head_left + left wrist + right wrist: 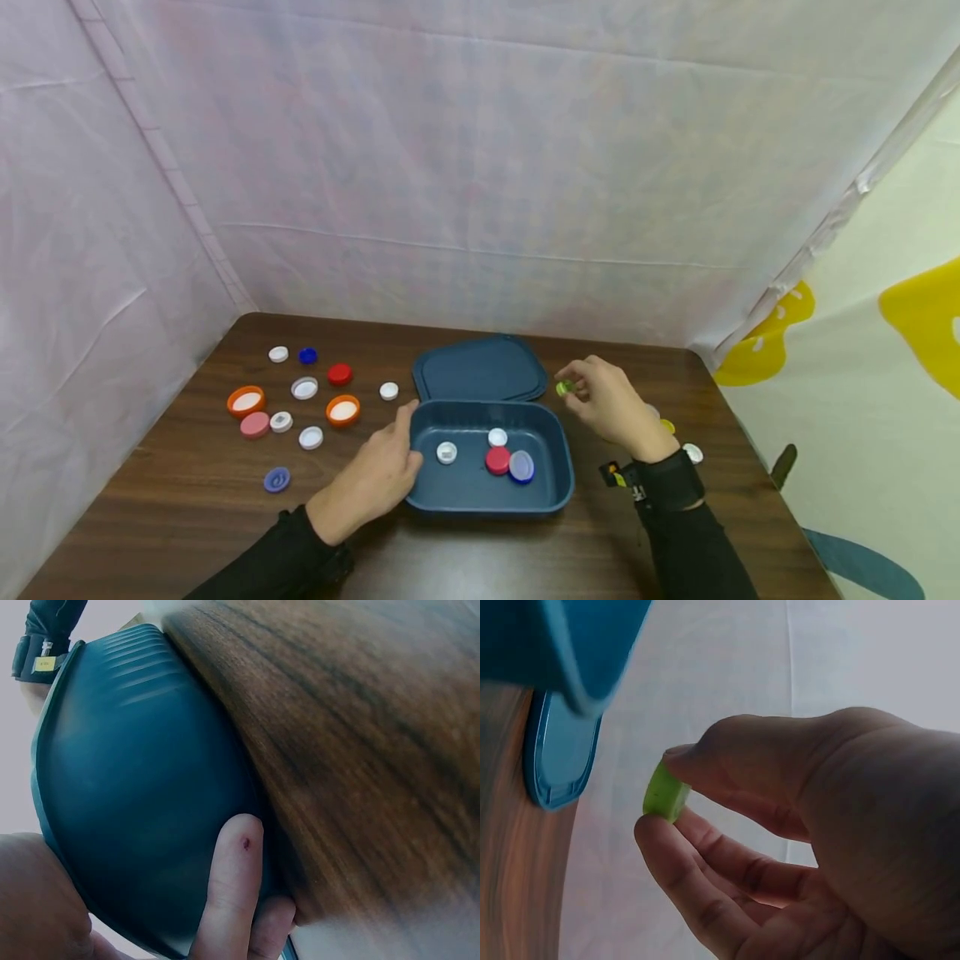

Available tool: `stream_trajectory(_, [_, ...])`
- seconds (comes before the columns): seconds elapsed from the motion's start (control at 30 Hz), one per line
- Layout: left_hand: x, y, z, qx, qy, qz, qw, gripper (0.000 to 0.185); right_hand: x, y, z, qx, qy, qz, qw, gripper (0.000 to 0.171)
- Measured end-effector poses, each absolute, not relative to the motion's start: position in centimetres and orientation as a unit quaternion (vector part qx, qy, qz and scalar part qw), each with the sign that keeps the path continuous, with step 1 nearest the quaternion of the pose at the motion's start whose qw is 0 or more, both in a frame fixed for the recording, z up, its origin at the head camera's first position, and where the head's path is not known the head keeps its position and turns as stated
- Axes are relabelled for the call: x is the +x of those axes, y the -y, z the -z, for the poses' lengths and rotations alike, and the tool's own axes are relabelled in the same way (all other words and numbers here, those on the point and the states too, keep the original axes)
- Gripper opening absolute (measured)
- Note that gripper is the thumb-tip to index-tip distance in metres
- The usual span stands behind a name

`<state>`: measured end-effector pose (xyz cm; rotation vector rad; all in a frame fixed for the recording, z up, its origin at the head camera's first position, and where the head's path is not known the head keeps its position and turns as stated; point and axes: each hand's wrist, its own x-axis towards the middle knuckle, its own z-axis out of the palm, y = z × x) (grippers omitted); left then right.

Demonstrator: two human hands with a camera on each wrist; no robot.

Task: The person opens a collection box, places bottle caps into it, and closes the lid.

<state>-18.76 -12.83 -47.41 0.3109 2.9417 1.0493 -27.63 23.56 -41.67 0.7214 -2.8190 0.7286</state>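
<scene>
My right hand pinches a small light-green bottle cap between thumb and fingertips, raised to the right of a blue plastic container. My left hand grips the container's left side, with the thumb at the rim and fingers against the outer wall. Inside the container lie a red cap, a blue-and-pale cap and two white caps, one on the left and another above the red one.
A blue lid lies behind the container. Several loose caps are spread at the left, including an orange-rimmed one and a purple one. Near the right wrist are a yellow cap and a white one. White sheeting stands behind the table.
</scene>
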Motion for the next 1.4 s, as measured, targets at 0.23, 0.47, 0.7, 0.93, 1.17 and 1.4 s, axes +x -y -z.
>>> stream_trajectory(0.23, [-18.8, 12.8, 47.3, 0.097, -0.937, -0.335, 0.008, 0.071, -26.7, -22.0, 41.5, 0.276, 0.931, -0.233, 0.049, 0.022])
stream_trajectory(0.47, [-18.8, 12.8, 47.3, 0.099, -0.938, -0.333, 0.005, 0.071, -25.8, -20.3, 41.8, 0.322, 0.921, -0.221, -0.002, 0.025])
stream_trajectory(0.7, [-18.8, 12.8, 47.3, 0.104, -0.938, -0.331, -0.003, 0.071, -25.4, -19.4, 42.2, 0.345, 0.911, -0.219, -0.052, 0.026])
stream_trajectory(0.93, [-18.8, 12.9, 47.4, 0.105, -0.938, -0.331, -0.006, 0.072, -25.2, -19.4, 42.0, 0.356, 0.906, -0.224, -0.049, 0.025])
stream_trajectory(1.17, [-18.9, 12.8, 47.4, 0.106, -0.939, -0.328, -0.010, 0.073, -25.4, -20.0, 41.5, 0.347, 0.912, -0.215, -0.041, 0.025])
stream_trajectory(1.4, [-18.9, 12.8, 47.4, 0.103, -0.939, -0.327, -0.003, 0.073, -25.8, -21.1, 41.3, 0.336, 0.918, -0.212, -0.015, 0.024])
